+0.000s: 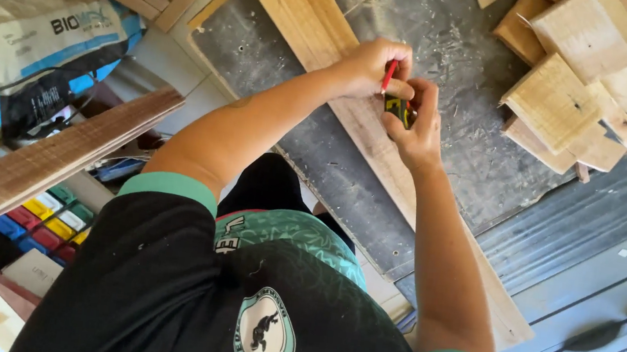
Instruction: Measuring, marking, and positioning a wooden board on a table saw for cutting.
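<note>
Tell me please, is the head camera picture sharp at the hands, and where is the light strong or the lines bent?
Head view: the hands, left hand with the red pencil and right hand, look fairly sharp; bright sunlight washes out the wood blocks; the long plank and the table edge run tilted, with wide-angle distortion.

Both arms reach forward, left hand [369, 66] and right hand [414, 124] touching, fingers curled in a closed grip.

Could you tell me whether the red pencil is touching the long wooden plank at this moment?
Cannot tell: in the head view the red pencil sits in the left hand, its tip hidden behind the right hand above the plank.
</note>
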